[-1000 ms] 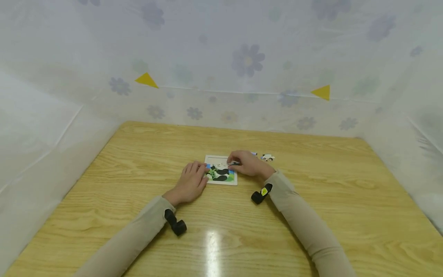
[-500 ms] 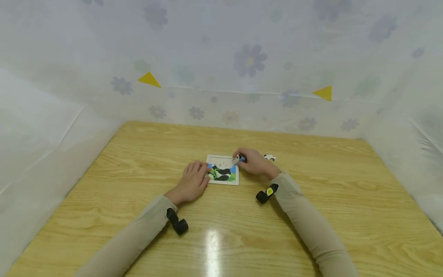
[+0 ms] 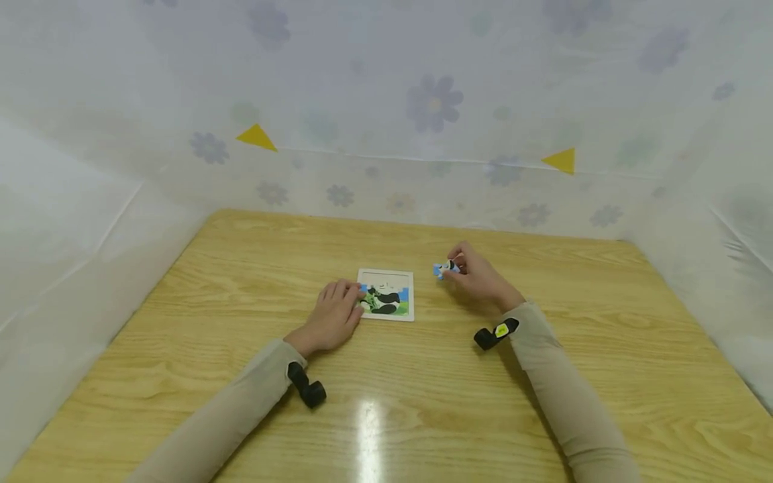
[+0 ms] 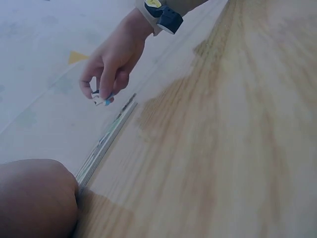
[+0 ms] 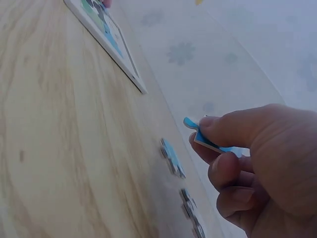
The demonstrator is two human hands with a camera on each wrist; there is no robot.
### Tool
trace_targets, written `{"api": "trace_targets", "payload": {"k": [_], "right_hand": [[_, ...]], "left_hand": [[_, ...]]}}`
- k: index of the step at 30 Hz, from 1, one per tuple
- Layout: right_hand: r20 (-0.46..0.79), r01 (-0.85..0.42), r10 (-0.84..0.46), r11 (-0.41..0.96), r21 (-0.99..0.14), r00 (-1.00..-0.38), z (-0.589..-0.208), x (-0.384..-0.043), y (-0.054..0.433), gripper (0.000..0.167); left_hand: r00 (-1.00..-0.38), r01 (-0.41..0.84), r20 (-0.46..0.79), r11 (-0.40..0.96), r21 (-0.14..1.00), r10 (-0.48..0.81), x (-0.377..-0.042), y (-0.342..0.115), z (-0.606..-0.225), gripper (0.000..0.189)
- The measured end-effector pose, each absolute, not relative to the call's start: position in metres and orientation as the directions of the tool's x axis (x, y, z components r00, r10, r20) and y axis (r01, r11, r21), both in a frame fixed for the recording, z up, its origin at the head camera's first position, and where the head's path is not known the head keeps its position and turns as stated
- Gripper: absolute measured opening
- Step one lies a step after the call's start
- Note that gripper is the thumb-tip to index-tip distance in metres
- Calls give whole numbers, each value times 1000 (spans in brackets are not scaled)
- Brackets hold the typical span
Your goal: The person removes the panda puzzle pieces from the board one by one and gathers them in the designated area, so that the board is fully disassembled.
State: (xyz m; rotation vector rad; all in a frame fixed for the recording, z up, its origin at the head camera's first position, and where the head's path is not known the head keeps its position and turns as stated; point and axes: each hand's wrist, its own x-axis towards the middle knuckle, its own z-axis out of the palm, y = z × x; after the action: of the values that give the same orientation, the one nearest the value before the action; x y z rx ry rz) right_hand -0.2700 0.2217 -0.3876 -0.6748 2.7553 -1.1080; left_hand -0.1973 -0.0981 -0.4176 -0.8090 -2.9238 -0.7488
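Observation:
A white-framed panda jigsaw puzzle point(image 3: 386, 318) lies on the table, its lower part filled with a panda picture and a pale blank area along its upper part. My left hand point(image 3: 330, 318) rests at the frame's left edge, fingers extended onto it. To the right of the frame, my right hand point(image 3: 482, 280) pinches a blue-edged puzzle piece point(image 5: 204, 140) between thumb and fingers, above the table. Close below it in the right wrist view lie a loose blue-and-white piece point(image 5: 172, 158) and a darker-edged piece point(image 5: 192, 212).
The wooden table point(image 3: 386, 376) extends around the puzzle on all sides. A pale flowered curtain point(image 3: 386, 100) with two yellow triangles stands behind its far edge. Black wrist cameras point(image 3: 311, 389) are strapped to both sleeves.
My right hand has drawn back from the puzzle's upper right to the loose pieces at the right, with a piece in its pinch. The left hand has stayed at the frame.

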Motion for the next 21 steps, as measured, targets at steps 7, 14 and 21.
{"api": "trace_targets", "payload": {"k": [7,14,21], "right_hand": [[122,-373,-400,644,-667,-908,-387,-276,253,30],[157,-388,-382,664,-639,-911,-391,-282,281,30],[155,-343,-321,691,-636,-934,-405,-285,306,29]], "left_hand": [[-858,504,163,741,443,486,-197,-98,-419,35],[-860,501,151,748,436,488,-198,-98,-420,36],[-867,490,153,754,437,475,-196,-98,-422,36]]}}
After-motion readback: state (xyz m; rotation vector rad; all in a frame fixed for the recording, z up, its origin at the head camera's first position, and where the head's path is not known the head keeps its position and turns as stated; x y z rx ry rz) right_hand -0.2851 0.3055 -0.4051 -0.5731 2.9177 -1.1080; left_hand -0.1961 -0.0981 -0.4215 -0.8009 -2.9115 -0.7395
